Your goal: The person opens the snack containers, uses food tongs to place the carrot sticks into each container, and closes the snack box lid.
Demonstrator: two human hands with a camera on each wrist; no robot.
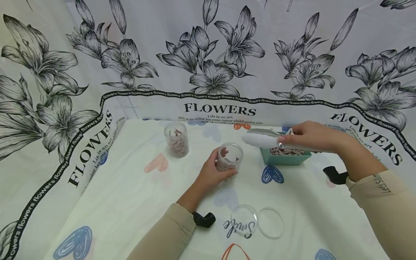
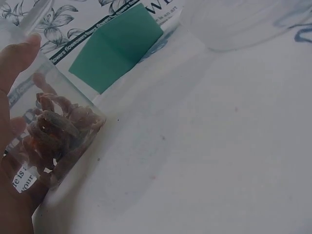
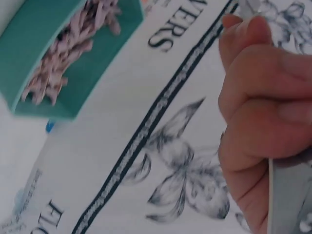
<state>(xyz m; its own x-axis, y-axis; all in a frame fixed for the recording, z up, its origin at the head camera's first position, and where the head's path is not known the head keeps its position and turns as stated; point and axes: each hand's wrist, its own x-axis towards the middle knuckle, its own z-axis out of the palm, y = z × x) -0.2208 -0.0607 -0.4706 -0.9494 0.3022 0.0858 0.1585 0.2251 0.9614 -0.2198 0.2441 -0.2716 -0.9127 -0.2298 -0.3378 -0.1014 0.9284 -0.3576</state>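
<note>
My left hand (image 1: 211, 171) grips a clear plastic jar (image 1: 230, 153) standing uncapped near the middle of the table. Curled brownish-pink dried strips (image 2: 58, 122) fill its lower part in the left wrist view. Tongs with pale, rounded tips (image 1: 260, 140) are in my right hand (image 1: 312, 135), pointing left toward the jar. Under them sits a green rectangular box (image 1: 286, 160) holding a heap of similar strips (image 3: 73, 48). What the tong tips hold, if anything, I cannot tell.
Farther back on the left stands a second clear jar (image 1: 177, 144) with the same strips inside. Two clear round rings or lids lie near the front, a left one (image 1: 244, 205) and a right one (image 1: 271, 238). A flower-printed cloth (image 1: 214, 72) rises behind the table.
</note>
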